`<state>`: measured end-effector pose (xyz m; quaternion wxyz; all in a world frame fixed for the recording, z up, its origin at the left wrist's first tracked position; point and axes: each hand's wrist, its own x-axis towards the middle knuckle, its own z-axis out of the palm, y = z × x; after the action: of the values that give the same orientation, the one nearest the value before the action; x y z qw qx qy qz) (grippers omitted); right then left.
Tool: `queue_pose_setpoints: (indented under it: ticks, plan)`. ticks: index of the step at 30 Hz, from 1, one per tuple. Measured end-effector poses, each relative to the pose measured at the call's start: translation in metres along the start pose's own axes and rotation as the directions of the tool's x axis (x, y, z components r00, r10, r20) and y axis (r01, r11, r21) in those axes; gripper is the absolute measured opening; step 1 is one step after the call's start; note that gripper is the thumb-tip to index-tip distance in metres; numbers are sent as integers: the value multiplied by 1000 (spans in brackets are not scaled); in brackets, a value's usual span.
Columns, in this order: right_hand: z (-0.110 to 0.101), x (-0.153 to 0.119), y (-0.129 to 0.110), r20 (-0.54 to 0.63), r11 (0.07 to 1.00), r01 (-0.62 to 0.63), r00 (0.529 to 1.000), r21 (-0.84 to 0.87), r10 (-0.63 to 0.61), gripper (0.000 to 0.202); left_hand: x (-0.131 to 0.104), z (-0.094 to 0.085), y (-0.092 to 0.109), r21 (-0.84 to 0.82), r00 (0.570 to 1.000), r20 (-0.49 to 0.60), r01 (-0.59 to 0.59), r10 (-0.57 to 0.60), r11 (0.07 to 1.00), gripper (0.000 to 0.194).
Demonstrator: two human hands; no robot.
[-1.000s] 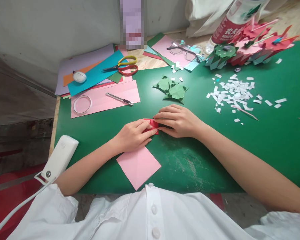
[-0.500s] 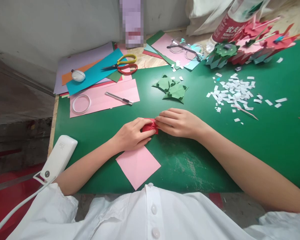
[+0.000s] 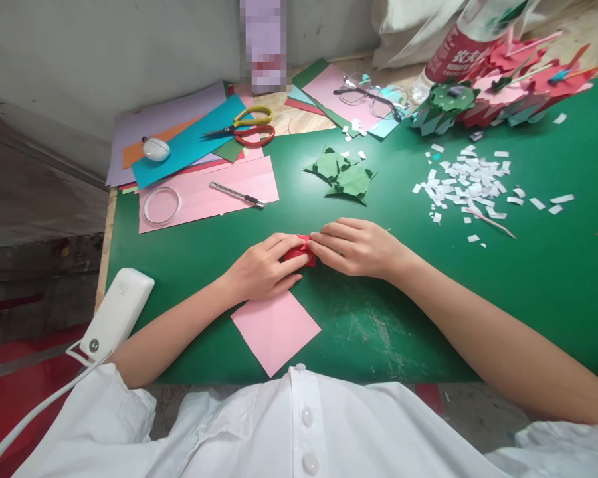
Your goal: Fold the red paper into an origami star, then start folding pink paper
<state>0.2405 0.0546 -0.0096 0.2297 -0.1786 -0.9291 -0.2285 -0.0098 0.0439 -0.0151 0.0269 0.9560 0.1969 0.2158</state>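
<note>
A small folded piece of red paper [image 3: 306,257] lies on the green table between my hands, partly covered by fingers. My left hand [image 3: 264,267] grips it from the left, with fingers over its top and near side. From the right, the fingertips of my right hand [image 3: 351,247] are pinched together at its right edge. A square of pink paper [image 3: 276,332] with faint creases lies just below my left hand. Beyond my hands rest green folded paper pieces [image 3: 351,180] with pointed corners.
At the back left, scissors [image 3: 252,126], a craft knife [image 3: 236,194] and a tape roll [image 3: 162,205] lie on coloured paper. White paper scraps [image 3: 471,176] are scattered right. Glasses [image 3: 371,96], a bottle [image 3: 458,50] and paper models [image 3: 503,93] stand behind. A power bank [image 3: 117,315] is left.
The fingertips of my right hand have shifted slightly at the red paper's right edge. My left hand stays almost where it was.
</note>
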Motion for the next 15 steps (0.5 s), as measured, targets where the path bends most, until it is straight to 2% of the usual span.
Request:
queue_pose_setpoints:
  ticks: [8,11,15]
  plan:
    - [4,-7,1,106,977,-118,989,176,101,23,-1,2,1,18,999,-35,4,-3,1000,33]
    - [2,-6,1,93,985,-101,992,141,88,23,-1,2,0,14,999,-45,1,-1,1000,35]
    - [0,-4,1,6,996,-55,998,73,55,18,-1,3,0,6,998,-55,1,-1,1000,35]
